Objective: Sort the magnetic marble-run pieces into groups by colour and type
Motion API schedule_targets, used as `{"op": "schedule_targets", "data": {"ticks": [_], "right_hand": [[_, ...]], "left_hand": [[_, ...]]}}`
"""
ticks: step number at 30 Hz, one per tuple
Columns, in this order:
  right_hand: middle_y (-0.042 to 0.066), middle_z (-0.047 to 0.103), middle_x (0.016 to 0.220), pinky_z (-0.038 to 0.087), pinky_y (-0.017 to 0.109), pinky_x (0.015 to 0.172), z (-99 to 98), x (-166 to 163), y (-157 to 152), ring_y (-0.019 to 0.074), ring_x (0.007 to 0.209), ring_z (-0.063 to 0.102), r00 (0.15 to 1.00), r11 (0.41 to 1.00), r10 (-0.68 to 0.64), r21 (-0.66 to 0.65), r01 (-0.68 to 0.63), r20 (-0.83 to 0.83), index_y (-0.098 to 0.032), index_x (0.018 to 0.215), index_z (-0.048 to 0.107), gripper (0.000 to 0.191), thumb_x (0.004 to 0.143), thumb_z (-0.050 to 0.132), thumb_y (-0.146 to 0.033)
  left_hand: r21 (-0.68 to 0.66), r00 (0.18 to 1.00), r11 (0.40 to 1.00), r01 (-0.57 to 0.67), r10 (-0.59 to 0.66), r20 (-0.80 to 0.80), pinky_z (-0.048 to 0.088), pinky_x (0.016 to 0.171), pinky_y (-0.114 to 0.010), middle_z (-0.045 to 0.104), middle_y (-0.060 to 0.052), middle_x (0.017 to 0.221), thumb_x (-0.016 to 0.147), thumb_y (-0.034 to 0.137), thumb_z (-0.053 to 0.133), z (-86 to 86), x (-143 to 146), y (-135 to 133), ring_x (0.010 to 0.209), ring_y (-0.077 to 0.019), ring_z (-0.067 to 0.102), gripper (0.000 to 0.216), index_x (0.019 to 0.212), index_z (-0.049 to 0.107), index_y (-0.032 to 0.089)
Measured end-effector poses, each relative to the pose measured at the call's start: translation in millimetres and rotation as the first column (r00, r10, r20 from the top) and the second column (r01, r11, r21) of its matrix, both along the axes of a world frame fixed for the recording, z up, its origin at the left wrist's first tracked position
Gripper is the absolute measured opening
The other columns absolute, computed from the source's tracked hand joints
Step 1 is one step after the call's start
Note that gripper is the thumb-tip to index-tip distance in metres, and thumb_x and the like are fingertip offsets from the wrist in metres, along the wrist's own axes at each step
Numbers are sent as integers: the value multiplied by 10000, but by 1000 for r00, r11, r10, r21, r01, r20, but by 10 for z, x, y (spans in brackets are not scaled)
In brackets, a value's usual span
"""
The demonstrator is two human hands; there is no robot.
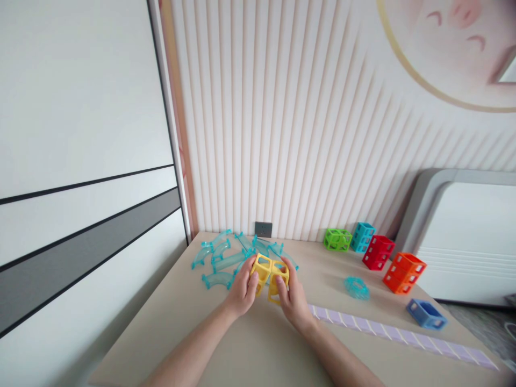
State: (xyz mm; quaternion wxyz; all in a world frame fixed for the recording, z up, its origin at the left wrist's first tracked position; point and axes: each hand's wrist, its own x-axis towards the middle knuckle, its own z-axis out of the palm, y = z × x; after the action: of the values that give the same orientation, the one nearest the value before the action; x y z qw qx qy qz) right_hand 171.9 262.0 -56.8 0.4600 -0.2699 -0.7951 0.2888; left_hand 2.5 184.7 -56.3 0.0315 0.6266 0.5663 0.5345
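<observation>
Two yellow open-frame toy blocks are held above the table, tilted apart at the bottom and close together at the top; I cannot tell if they are joined. My left hand [242,291] is closed around the left yellow block [264,265], thumb on its near side. The right yellow block [274,291] sits in the closed fingers of my right hand [295,299]. Just behind them, clear teal track pieces [229,261], straight and curved, lie loosely spread, partly covered by my hands.
On the table [169,317], block stacks stand at the right: green [337,239], teal [363,237], red [378,252] and orange [403,273]. Nearer are a blue block [426,314], a round teal piece [357,288] and a row of lilac tiles [397,334]. A ribbed wall [282,134] rises behind.
</observation>
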Motion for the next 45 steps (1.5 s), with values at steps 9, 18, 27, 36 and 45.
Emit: {"op": "schedule_targets", "data": {"ticks": [9,18,27,36,45], "right_hand": [[92,748,1072,607,347,748,108,98,37,235,849,748,995,996,-33,80,26,90,-191,1509,313,639,939,529,-381],[75,759,1103,601,323,697,92,121,96,229,803,751,986,996,-28,89,13,167,-235,1383,469,492,918,582,-350],[69,736,1180,596,316,744,91,72,-63,243,876,761,946,971,14,223,-91,323,-281,1345,509,523,853,684,-297],[79,690,1293,591,275,731,125,47,-81,218,933,756,889,877,99,383,-290,447,-296,1405,506,531,896,609,-186],[40,742,1184,539,219,586,131,19,-87,157,681,720,833,759,89,504,-412,546,-307,1467,480,558,930,553,-170]], "left_hand": [[-20,987,999,-25,21,-161,370,1169,-435,551,-146,1448,1011,279,317,82,-172,-34,1360,-238,499,478,1461,435,171],[117,960,955,-272,278,-33,478,1051,-433,622,-144,1333,993,373,437,186,-439,-32,1220,-261,603,450,1404,480,194],[-6,726,746,-666,650,225,487,1030,-452,602,-188,1361,936,466,540,258,-963,-87,1232,-312,610,619,1464,391,179],[-61,669,672,-738,741,60,538,887,-390,706,-137,1181,895,409,618,221,-1061,-93,1066,-292,689,424,1251,534,196],[-122,615,607,-786,745,-258,518,803,-357,728,-128,1147,918,328,597,255,-1077,-158,995,-302,700,372,1264,578,192]]}}
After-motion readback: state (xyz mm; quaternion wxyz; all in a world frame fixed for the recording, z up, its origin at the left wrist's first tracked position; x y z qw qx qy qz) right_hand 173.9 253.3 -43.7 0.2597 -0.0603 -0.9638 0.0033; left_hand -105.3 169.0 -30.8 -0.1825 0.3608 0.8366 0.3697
